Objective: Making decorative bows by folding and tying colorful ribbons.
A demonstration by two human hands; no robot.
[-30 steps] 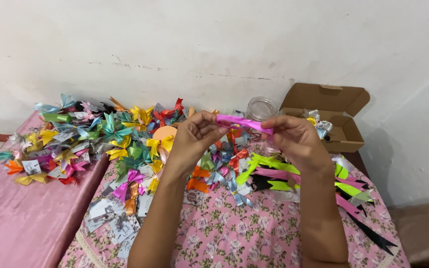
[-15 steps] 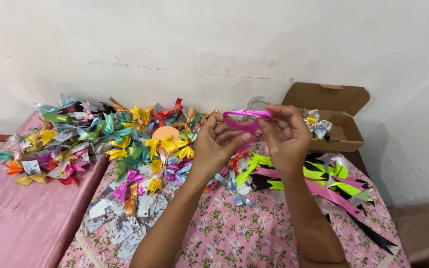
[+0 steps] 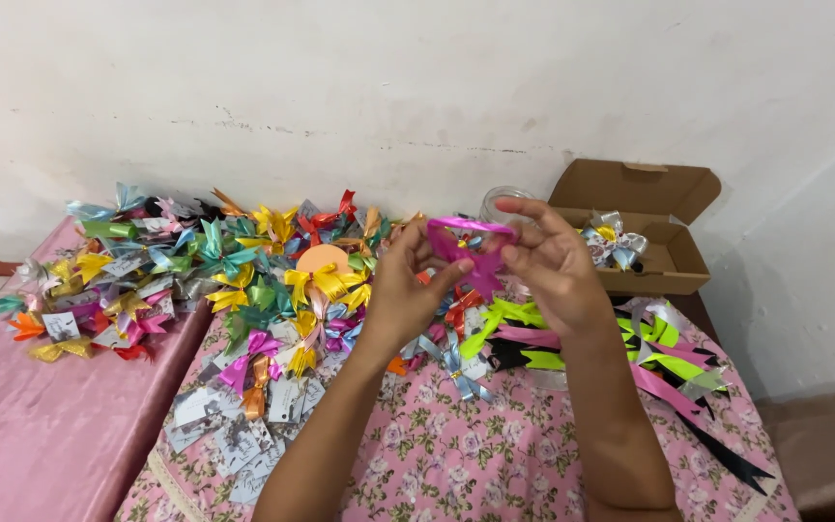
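Observation:
Both my hands are raised over a table and hold one pink ribbon [image 3: 471, 246] that is folded into loops. My left hand [image 3: 408, 290] pinches its lower left part between thumb and fingers. My right hand [image 3: 548, 266] grips the right side, with the fingers curled over the top loop. Below the hands lie loose strips of ribbon [image 3: 572, 343] in pink, green and black on a pink flowered tablecloth [image 3: 475, 454].
A big heap of finished ribbon bows [image 3: 215, 266] in many colours covers the left and middle, some on small cards [image 3: 244, 425]. An open cardboard box [image 3: 664, 227] with a silver bow stands at the right. A clear jar [image 3: 504, 203] is behind my hands.
The pink ribbon went from a straight strip held between the hands to a folded loop shape. My hands have come closer together.

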